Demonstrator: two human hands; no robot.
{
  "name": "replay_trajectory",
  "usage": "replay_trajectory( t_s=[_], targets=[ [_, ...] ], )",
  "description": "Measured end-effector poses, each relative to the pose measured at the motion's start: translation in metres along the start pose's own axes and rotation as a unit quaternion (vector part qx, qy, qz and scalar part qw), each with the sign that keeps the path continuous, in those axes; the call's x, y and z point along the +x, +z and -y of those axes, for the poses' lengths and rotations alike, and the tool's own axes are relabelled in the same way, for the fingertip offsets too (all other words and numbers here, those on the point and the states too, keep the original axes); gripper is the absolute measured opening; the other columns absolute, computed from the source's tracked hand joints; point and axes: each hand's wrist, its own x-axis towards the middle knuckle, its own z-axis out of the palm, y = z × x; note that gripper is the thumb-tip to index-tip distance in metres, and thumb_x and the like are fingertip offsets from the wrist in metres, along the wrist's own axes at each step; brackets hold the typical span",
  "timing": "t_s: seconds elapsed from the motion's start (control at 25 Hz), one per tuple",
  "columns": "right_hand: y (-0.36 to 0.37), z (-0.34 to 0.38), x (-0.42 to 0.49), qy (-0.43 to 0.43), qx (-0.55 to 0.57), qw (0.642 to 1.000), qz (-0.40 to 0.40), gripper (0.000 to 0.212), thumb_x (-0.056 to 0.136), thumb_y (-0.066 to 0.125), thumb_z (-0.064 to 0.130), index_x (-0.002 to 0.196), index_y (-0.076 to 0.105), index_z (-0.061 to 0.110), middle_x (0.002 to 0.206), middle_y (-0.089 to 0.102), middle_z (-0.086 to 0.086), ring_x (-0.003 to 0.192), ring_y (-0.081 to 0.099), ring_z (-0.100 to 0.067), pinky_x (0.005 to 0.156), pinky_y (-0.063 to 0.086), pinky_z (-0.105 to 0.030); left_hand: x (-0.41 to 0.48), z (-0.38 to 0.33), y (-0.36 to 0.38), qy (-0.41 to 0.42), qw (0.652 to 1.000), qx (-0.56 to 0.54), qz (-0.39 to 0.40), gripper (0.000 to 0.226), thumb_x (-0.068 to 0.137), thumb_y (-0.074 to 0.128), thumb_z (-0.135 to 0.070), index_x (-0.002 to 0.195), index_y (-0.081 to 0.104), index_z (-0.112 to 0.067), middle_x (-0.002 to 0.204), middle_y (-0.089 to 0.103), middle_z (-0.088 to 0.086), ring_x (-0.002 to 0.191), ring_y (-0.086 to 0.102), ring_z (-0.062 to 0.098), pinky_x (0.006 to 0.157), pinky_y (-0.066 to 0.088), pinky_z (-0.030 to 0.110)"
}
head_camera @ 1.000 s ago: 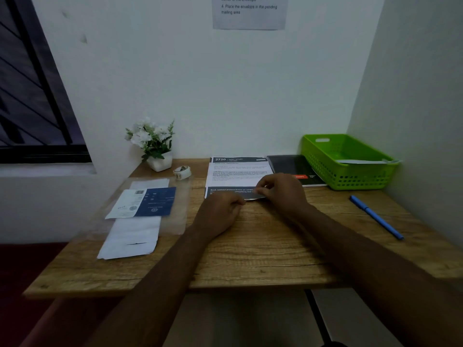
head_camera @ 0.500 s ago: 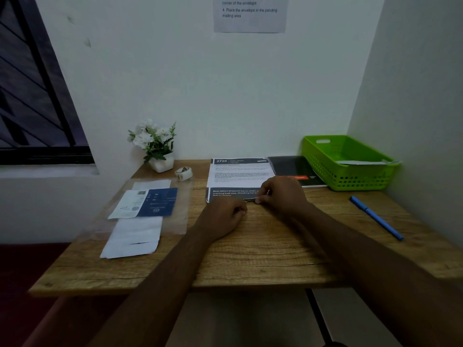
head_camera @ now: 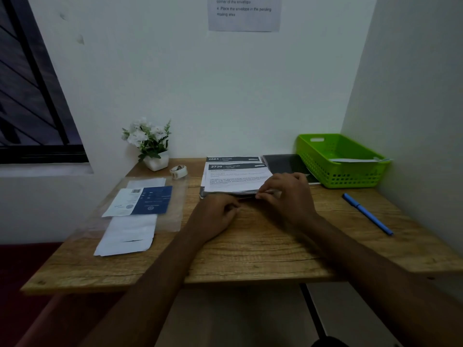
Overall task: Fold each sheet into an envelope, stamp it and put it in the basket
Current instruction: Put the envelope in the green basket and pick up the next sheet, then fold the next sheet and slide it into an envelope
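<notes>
While sheet (head_camera: 235, 179) lies on stack (head_camera: 233, 159) at desk (head_camera: 250, 249) back, right hand (head_camera: 288, 196) pinches near edge; left hand (head_camera: 215, 215) curled beside, hold unclear. Paper seems light, floppy, slippery: take near corners, peel top only.

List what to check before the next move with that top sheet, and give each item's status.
1. Grip of the right hand on the top sheet: ok, fingertips pinch its near edge.
2. Only one sheet taken: cannot tell. The near edge is blurred, and a second sheet shows behind it.
3. Is the left hand free: cannot tell, it lies curled at the stack's near edge.
4. Folding room: ok, bare wood of the table shows in front of the stack.
5. Room in the basket: ok, it holds one flat paper.
6. Stamps at hand: cannot tell, the blue-and-white card on the left is too small to read.
</notes>
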Motion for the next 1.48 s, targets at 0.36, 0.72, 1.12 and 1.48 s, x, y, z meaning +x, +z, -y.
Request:
replay_trajectory(
  t_s=[0.36,0.72,1.12,1.48],
  targets=[
    [-0.043,0.017,-0.089,-0.1,-0.009,0.995,0.009,0.023,0.085,0.054,0.041,0.096,0.073,0.033,0.093,0.069,0.015,0.089,0.057,-0.004,0.088,0.031,-0.033,-0.106,-0.02,-0.027,0.085,0.99,0.007,-0.111,0.019,0.082,0.061,-0.033,0.093,0.069,-0.019,0.092,0.066,-0.007,0.089,0.056,-0.001,0.075,0.046,0.015],
    [-0.056,0.024,-0.106,-0.078,0.016,0.991,0.107,0.029,0.088,0.05,0.056,0.101,0.07,0.039,0.101,0.068,0.026,0.098,0.055,0.01,0.094,0.03,-0.029,-0.128,-0.019,-0.039,0.061,0.989,-0.025,-0.129,0.018,0.082,0.063,-0.034,0.087,0.07,-0.018,0.079,0.065,-0.012,0.071,0.056,0.0,0.064,0.041,0.011],
    [-0.011,-0.045,-0.002,0.096,0.117,0.978,0.145,0.011,0.089,0.064,0.025,0.098,0.071,0.028,0.099,0.072,0.008,0.086,0.064,-0.01,0.082,0.049,-0.035,-0.002,0.031,-0.038,-0.101,0.993,-0.056,-0.02,0.012,0.081,0.07,-0.018,0.092,0.07,-0.023,0.088,0.067,-0.008,0.075,0.057,0.004,0.064,0.041,0.017],
    [0.044,-0.098,0.029,0.059,-0.032,0.985,0.161,0.055,0.088,0.054,0.055,0.136,0.049,0.028,0.138,0.053,0.006,0.13,0.042,-0.013,0.104,0.019,-0.043,0.052,0.085,-0.005,-0.149,0.989,-0.004,0.027,0.071,0.065,0.075,-0.056,0.122,0.058,-0.017,0.115,0.062,-0.001,0.094,0.058,0.012,0.071,0.043,0.023]
  ],
)
